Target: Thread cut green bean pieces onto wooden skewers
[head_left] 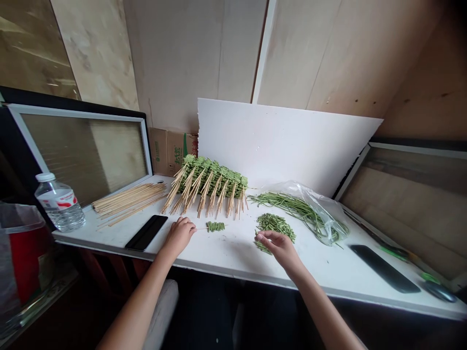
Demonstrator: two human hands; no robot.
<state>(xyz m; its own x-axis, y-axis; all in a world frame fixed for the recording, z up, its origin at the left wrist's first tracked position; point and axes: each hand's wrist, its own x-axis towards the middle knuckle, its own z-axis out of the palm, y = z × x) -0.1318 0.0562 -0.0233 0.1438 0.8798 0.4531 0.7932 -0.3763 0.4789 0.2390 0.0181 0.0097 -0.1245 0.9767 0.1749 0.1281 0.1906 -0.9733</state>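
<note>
My left hand (179, 234) is closed round the end of a thin bamboo skewer (202, 228) that lies flat on the white table (233, 253). Several short green bean pieces (215, 226) are threaded on the skewer's far end. My right hand (279, 244) rests at the near edge of a small heap of cut bean pieces (274, 224), its fingertips pinched on one piece. Behind lies a stack of finished bean skewers (209, 184).
Loose bare skewers (127, 199) lie at the left, a black phone (146, 232) near my left hand, a water bottle (60, 201) at the table's left end. Long uncut beans (297, 206) spill from a clear bag (321, 214). A dark flat object (385, 268) lies at right.
</note>
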